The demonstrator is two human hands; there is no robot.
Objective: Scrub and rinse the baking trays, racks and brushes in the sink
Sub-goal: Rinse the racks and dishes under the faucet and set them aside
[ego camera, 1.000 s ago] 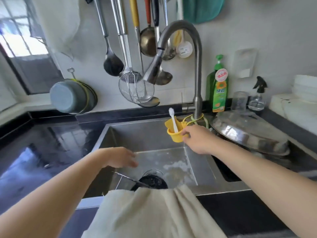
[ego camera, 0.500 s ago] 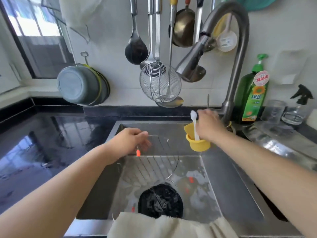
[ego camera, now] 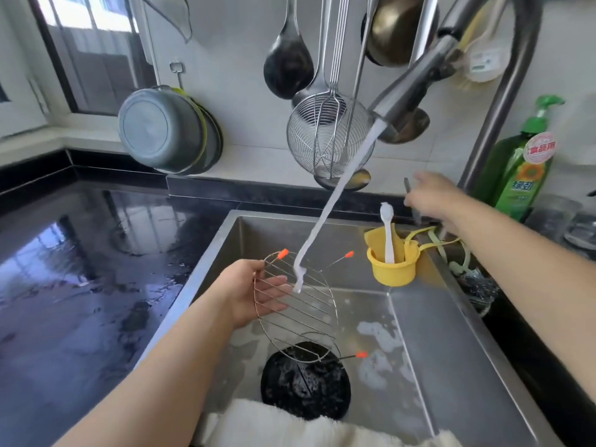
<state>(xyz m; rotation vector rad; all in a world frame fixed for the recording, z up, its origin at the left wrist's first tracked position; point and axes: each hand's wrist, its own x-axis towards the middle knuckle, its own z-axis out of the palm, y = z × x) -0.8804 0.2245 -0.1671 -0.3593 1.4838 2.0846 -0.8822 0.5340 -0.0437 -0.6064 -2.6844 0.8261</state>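
- The round wire rack [ego camera: 298,306], its legs tipped orange, was held tilted over the sink [ego camera: 435,350], above the black drain [ego camera: 304,380].
- The left hand [ego camera: 258,293] gripped the rack's left rim, thumb over the wire and fingers spread behind the bars.
- A stream of water [ego camera: 325,208] from the tap [ego camera: 416,82] fell onto the rack near the fingers.
- The right hand [ego camera: 433,196] reached to the tap lever [ego camera: 408,188] at the back of the sink; blur hid whether its fingers clasped it.
- A yellow cup [ego camera: 392,266] hung at the sink's back corner with a white brush [ego camera: 387,233] standing in it.
- Foam patches [ego camera: 377,340] lay on the sink floor.
- A green soap bottle [ego camera: 522,169] stood right of the tap; a pan [ego camera: 164,130] and ladles [ego camera: 288,62] hung on the wall.
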